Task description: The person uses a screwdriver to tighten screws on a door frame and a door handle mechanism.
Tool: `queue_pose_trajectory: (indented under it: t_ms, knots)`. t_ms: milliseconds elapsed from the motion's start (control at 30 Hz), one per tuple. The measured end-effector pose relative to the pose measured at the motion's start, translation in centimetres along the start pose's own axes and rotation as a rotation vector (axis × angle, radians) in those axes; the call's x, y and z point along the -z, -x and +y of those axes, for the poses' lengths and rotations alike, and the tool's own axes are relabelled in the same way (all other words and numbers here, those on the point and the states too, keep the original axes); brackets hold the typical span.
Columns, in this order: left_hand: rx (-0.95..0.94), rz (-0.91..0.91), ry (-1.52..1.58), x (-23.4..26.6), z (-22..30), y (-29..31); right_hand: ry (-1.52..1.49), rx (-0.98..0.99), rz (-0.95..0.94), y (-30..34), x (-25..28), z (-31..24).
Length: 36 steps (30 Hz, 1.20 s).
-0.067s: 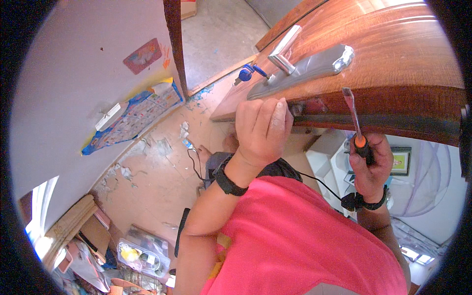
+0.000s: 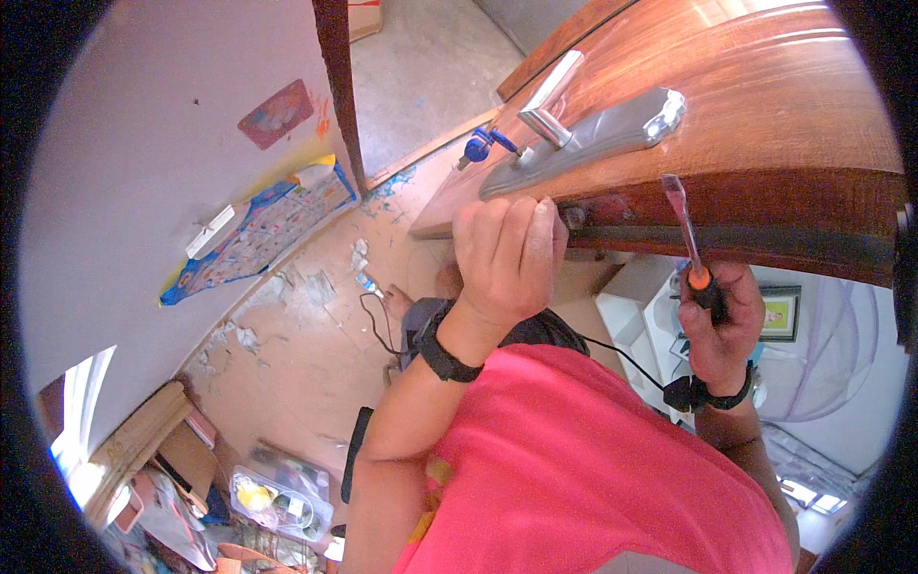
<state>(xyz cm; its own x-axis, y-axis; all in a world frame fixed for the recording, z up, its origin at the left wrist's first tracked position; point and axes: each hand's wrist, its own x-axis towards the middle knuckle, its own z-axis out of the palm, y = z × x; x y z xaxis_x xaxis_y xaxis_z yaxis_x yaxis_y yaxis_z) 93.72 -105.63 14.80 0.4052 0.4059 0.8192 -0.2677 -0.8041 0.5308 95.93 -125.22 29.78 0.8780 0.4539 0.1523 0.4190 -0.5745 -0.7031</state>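
Observation:
My right hand [image 2: 719, 330] grips a screwdriver [image 2: 705, 277] with a black and orange handle, its flat metal blade pointing up beside the door's edge. My left hand [image 2: 512, 258] is closed against the edge of the brown wooden door [image 2: 765, 115], fingers curled together just below the handle plate. What those fingers hold, if anything, is hidden. A dark metal piece [image 2: 574, 218] shows in the door's edge beside the fingertips. On the door's face is a silver lever handle [image 2: 552, 100] on a silver plate [image 2: 612, 129]. A blue-headed key [image 2: 478, 145] hangs at the plate's lower end.
A wall with a torn colourful poster [image 2: 277, 225] stands at the left. Paper scraps [image 2: 320, 287] lie on the tiled floor. A clear plastic box [image 2: 282, 502] holds small things at lower left. White shelves [image 2: 626, 316] and a picture frame [image 2: 784, 314] stand behind the door.
My left hand has shifted slightly down and left from the door edge, showing more of the dark metal piece. The screwdriver's tip has tilted slightly left.

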Motion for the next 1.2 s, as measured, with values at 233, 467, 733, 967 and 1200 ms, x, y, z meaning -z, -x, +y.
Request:
queue_pose_trajectory:
  t_ms: [233, 467, 733, 967, 1200]
  knots:
    - [0.049, -0.016, 0.047, -0.5, -0.6, -0.8, 0.015, -0.031, 0.007, 0.3, 0.0, 0.1]
    - [0.293, -0.082, 0.277, 0.2, -0.8, -1.0, 0.139, 0.064, -0.051, 0.2, 0.8, 0.5]
    - [0.29, -0.04, 0.353, 0.5, -1.6, -0.4, 0.097, 0.013, -0.051, 0.4, 0.9, 0.3]
    - [0.161, -0.083, 0.216, 0.9, -1.0, -0.8, 0.037, -0.024, -0.015, 0.5, 0.9, 0.6]
    - [-0.008, -0.092, 0.054, 1.2, -1.1, -0.6, 0.049, -0.029, -0.014, 0.4, 0.8, 0.5]
